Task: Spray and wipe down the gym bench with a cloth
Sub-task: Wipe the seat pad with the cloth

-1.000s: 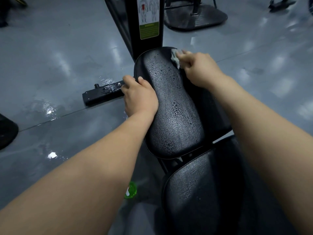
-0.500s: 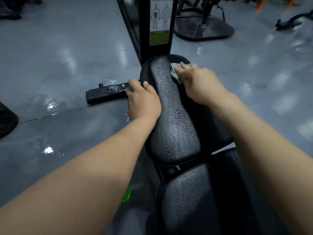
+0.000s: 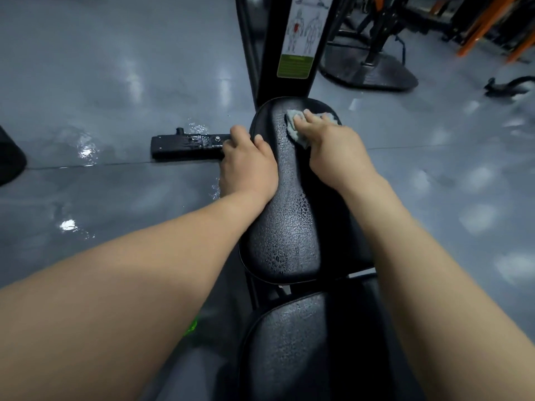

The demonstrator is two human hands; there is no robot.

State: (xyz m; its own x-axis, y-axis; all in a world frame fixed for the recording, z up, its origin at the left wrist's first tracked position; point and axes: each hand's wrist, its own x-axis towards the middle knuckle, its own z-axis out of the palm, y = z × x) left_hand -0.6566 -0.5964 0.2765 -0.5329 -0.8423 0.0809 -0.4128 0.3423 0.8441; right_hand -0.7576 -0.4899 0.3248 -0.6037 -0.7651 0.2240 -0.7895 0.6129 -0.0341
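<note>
Black vinyl bench pad [image 3: 289,227], beaded with droplets [image 3: 278,257] (so we judge wiping is in hand). Our right hand [image 3: 333,149] presses the cloth [image 3: 293,131] flat-fingered at its far end; our left hand [image 3: 249,166] grips the pad's edge. Next, drag the cloth toward us through the wet.

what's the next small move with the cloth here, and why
Probably draw the right hand and the cloth toward you along the pad. The cloth sits at the pad's far end, droplets bead its middle and near end, and the left hand grips its left edge to steady it.
</note>
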